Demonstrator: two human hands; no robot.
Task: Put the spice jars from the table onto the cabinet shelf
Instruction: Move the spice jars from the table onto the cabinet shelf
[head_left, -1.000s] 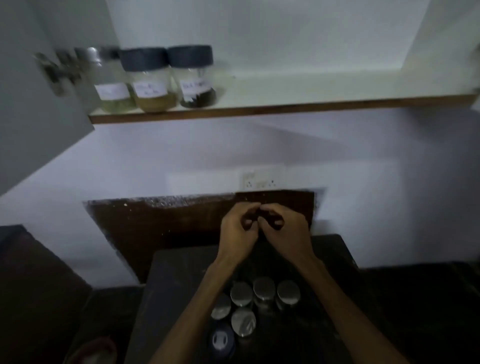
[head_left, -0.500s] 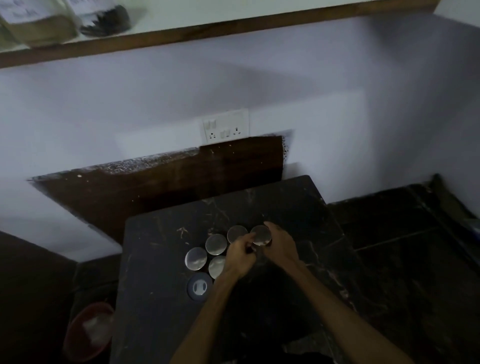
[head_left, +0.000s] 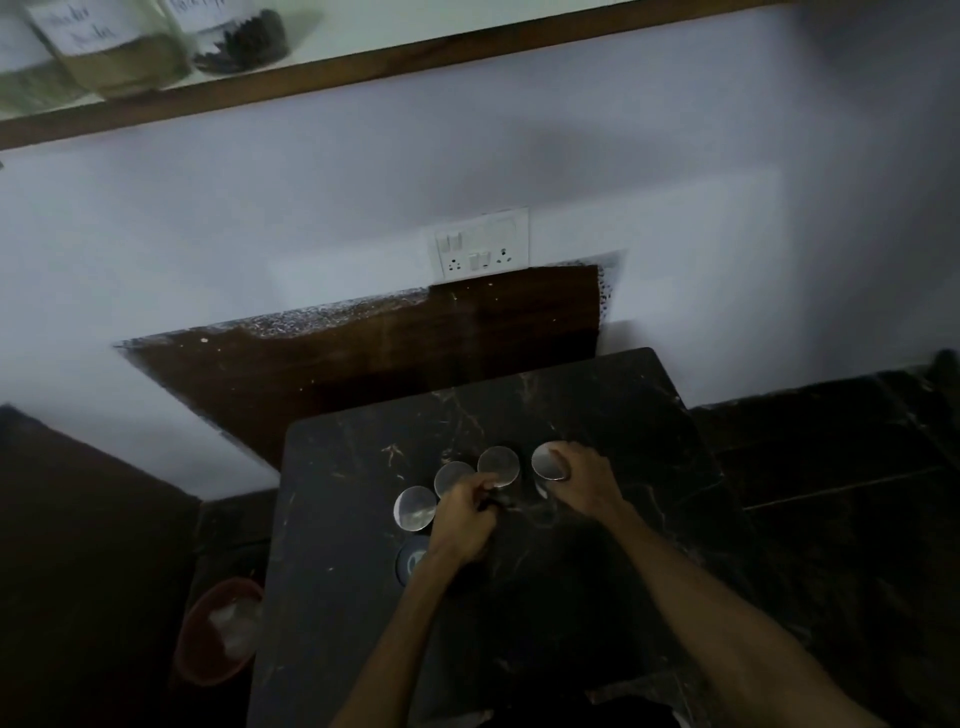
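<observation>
Several silver-lidded spice jars stand clustered on the black marble table (head_left: 649, 415). My right hand (head_left: 584, 486) wraps the side of the rightmost jar (head_left: 548, 461). My left hand (head_left: 465, 522) is curled against the jar beside it (head_left: 498, 466) and hides whatever stands under the palm. Two more silver-lidded jars (head_left: 453, 477) (head_left: 415, 508) stand to the left, and a dark-lidded jar (head_left: 408, 564) peeks out by my left wrist. On the cabinet shelf (head_left: 415, 67) at the top left stand labelled jars, one with dark spice (head_left: 236, 41) and one with yellowish spice (head_left: 111, 57).
A wall socket plate (head_left: 480, 244) sits above a brown panel (head_left: 363, 364) behind the table. A red bin (head_left: 223, 629) stands on the floor to the left. A dark counter (head_left: 831, 467) runs along the right.
My view has tilted down from the shelf to the table. Both hands came down from in front of the wall panel onto the jar cluster and closed on the two rightmost jars.
</observation>
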